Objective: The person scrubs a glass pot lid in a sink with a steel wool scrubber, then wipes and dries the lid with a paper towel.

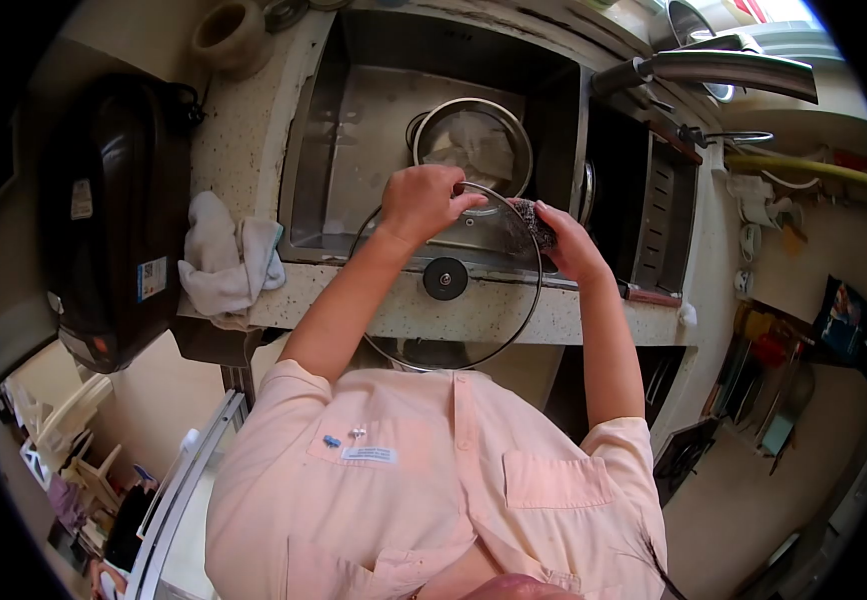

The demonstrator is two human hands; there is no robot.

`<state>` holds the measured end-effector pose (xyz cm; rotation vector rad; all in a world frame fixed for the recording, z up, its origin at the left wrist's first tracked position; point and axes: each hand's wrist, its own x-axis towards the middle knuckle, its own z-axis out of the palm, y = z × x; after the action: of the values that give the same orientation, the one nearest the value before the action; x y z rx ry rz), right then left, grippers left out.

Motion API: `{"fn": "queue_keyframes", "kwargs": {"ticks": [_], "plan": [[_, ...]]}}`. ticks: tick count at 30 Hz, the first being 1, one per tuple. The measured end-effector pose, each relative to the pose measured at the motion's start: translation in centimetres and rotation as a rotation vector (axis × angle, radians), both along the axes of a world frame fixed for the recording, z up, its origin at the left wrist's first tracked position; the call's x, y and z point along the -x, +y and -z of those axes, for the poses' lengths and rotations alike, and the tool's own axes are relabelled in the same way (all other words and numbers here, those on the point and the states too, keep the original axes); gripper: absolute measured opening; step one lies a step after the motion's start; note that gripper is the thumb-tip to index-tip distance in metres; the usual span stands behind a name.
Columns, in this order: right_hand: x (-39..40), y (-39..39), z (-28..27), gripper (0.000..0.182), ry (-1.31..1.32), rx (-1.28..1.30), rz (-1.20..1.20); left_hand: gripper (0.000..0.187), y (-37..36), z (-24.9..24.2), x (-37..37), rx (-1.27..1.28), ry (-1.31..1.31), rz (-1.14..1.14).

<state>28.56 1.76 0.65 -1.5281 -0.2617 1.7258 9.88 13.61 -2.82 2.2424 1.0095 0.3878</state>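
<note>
My left hand (pixel 421 208) grips the far rim of a clear glass pot lid (pixel 489 300), its thumb and fingers closed on the metal edge. A round black knob (pixel 445 279) sits at the lid's centre and faces me. The lid is tilted over the front edge of the sink. At the lid's right side, my right hand (pixel 572 245) is closed on a dark steel wool scrubber (pixel 532 226), which is against the lid near the rim. Beyond both hands, a round metal pot (pixel 527 150) stands in the sink basin (pixel 364 120).
A faucet (pixel 719 70) reaches over the right side. Right of the basin is a slotted metal rack (pixel 662 230). A crumpled cloth (pixel 226 255) lies on the speckled counter (pixel 254 140) at left, beside a large black appliance (pixel 109 220). A stone-like bowl (pixel 227 38) stands behind.
</note>
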Motion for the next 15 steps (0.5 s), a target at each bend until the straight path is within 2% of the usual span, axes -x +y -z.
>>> {"fn": "queue_keyframes", "kwargs": {"ticks": [2, 8, 13, 15], "plan": [[-0.2, 0.0, 0.5, 0.029, 0.163, -0.075, 0.029, 0.037, 0.1, -0.1, 0.1, 0.000, 0.004, 0.001], [0.1, 0.3, 2.4, 0.028, -0.297, -0.243, -0.095, 0.037, 0.0, 0.1, -0.1, -0.032, -0.017, 0.014], [0.4, 0.9, 3.1, 0.029, -0.362, -0.221, -0.075, 0.036, -0.2, -0.2, -0.3, -0.060, 0.014, 0.032], [1.1, 1.8, 3.3, 0.028, -0.383, -0.222, -0.033, 0.035, 0.1, 0.4, -0.3, -0.046, 0.031, -0.025]]}}
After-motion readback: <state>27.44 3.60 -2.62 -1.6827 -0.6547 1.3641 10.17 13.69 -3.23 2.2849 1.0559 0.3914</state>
